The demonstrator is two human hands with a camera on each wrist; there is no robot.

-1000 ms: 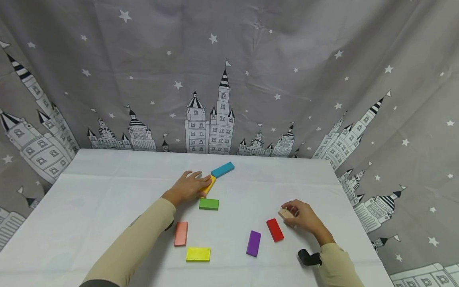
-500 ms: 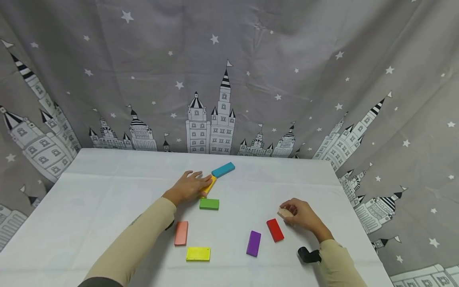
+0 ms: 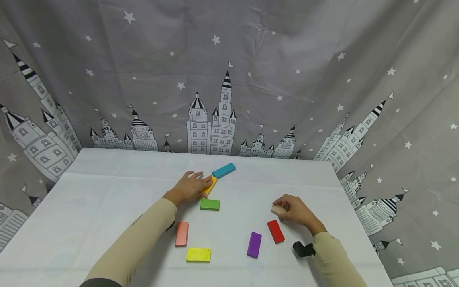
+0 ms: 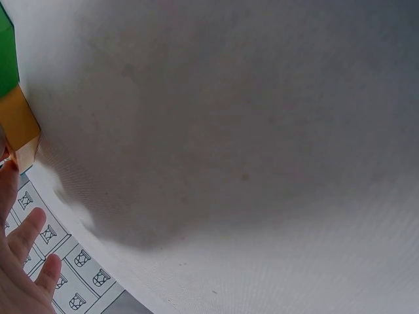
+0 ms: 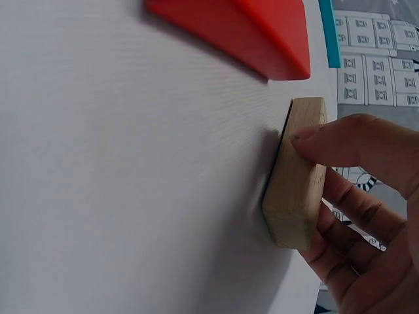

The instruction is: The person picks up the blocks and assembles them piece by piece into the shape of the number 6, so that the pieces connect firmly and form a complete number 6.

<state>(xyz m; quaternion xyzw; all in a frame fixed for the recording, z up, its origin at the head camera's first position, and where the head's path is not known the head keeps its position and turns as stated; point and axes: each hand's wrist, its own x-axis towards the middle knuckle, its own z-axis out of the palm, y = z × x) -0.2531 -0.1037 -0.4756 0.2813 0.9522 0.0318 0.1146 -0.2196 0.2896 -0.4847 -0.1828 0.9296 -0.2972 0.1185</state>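
The left hand (image 3: 190,186) is partly closed, its thumb and index finger on a flat, oblong orange-yellow block (image 3: 211,185) while other fingers are spread and lifted off it. That block lies slantwise on the white cloth-covered tabletop (image 3: 107,199), its far end against a flat blue oblong block (image 3: 224,170) and its near end at a bright green oblong block (image 3: 209,205). The right hand (image 3: 295,209) pinches a pale, bare-wood oblong block (image 5: 298,176) between thumb and fingers; whether it touches the cloth is hard to tell. This wooden piece is just beyond a glossy red oblong block (image 3: 276,231), apart from it, with a purple oblong block (image 3: 254,244) to the left of the red one. Nearer the left forearm lie a salmon-pink oblong block (image 3: 181,234) and a lemon-yellow oblong block (image 3: 199,255), near each other. Both arms wear beige sleeves (image 3: 132,243), and a black curved device (image 3: 303,249) sits by the right wrist. Behind hangs a grey curtain (image 3: 157,40) printed with white stars and castles.
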